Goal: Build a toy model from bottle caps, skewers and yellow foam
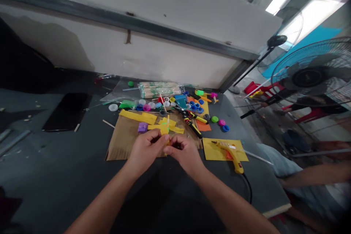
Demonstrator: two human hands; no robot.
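Both my hands meet over the near edge of a piece of brown cardboard. My left hand pinches a small yellow paper piece, which has a thin pale stick standing up beside it. My right hand closes its fingertips on the lower part of the same yellow piece; the exact grip is hidden by the fingers. Yellow strips lie on the cardboard just beyond, with a purple block left of them. Black-and-yellow pliers rest to the right of my hands.
A yellow glue gun lies on a yellow sheet at right, its cord trailing off the table. Bottle caps and bagged wooden sticks fill the back. A black phone lies left. A fan and a person's arm are at right.
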